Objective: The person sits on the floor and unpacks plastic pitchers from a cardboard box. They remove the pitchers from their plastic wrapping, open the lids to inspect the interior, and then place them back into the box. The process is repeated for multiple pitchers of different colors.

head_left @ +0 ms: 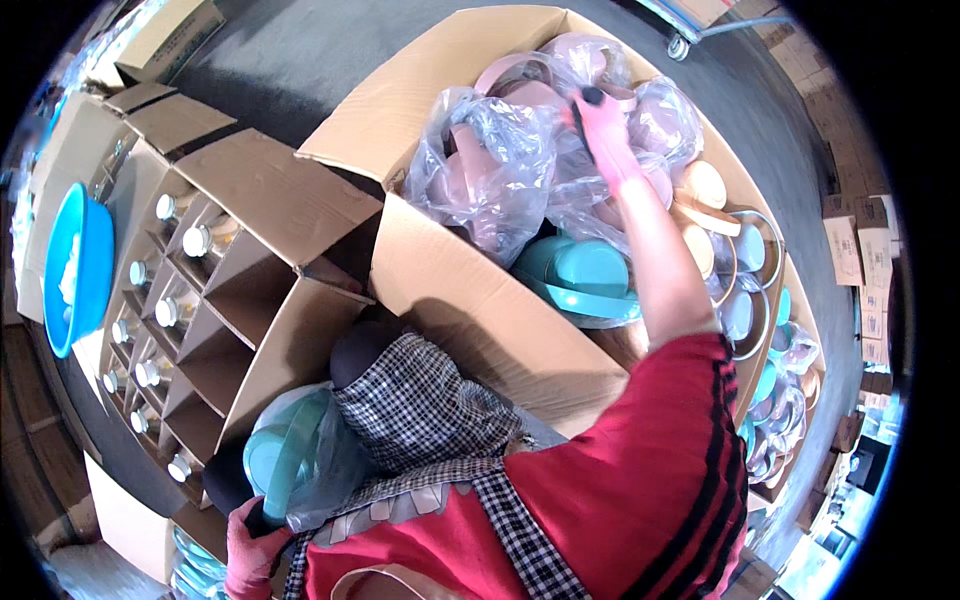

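My left hand [250,545], in a pink glove with dark finger parts, is closed round the strap of a teal lid [285,450] in a clear plastic bag, beside my lap. My right arm stretches forward over a large open cardboard box [480,300]. In it, my right hand [603,125], gloved alike, has its fingers curled at a clear plastic bag [570,140] of pink lids; its fingertips are partly hidden. Other bagged pink lids [480,180] lie to its left. Nearer me are teal lids [590,270], with cream lids [700,205] and blue lids [745,285] to the right.
To the left, a divided carton [260,300] holds several clear bottles with white caps [197,240]. Beyond it is a blue basin [85,270] with white stuff inside. Bagged lids [780,410] fill the right side. A cart wheel [678,47] shows at the top.
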`<action>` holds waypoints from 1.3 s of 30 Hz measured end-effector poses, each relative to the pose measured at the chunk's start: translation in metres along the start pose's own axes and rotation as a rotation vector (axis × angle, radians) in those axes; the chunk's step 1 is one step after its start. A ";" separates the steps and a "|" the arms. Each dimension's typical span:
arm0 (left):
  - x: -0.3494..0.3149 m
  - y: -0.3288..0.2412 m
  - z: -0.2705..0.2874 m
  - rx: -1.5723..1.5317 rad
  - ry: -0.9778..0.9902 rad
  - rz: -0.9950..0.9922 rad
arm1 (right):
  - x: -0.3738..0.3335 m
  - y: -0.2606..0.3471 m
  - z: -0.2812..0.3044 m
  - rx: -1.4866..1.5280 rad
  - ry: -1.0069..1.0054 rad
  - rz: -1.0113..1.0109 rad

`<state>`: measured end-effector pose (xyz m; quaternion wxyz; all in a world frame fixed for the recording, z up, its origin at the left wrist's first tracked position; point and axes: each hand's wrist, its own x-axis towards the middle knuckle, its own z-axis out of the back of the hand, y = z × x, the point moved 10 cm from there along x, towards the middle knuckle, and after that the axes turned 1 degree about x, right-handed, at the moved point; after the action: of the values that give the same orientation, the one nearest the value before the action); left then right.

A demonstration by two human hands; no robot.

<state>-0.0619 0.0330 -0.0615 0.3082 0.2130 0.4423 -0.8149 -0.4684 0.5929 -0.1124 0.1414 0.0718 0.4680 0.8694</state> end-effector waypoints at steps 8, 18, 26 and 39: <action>0.004 -0.010 -0.002 0.029 0.026 -0.052 | -0.052 -0.098 -0.081 -0.283 0.424 -0.103; -0.013 -0.004 0.004 -0.296 0.041 -0.134 | -0.103 -0.048 0.052 -0.477 -0.060 -0.006; -0.032 -0.007 0.006 -0.330 0.047 -0.202 | -0.087 -0.120 -0.016 -0.328 0.442 -0.159; -0.047 0.015 0.013 -0.415 -0.077 -0.128 | -0.114 -0.042 0.074 -0.576 -0.227 0.068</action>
<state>-0.0184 0.0306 -0.0346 0.3095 0.0852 0.6011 -0.7318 -0.3338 0.6379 -0.1054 0.1783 0.1408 0.1808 0.9569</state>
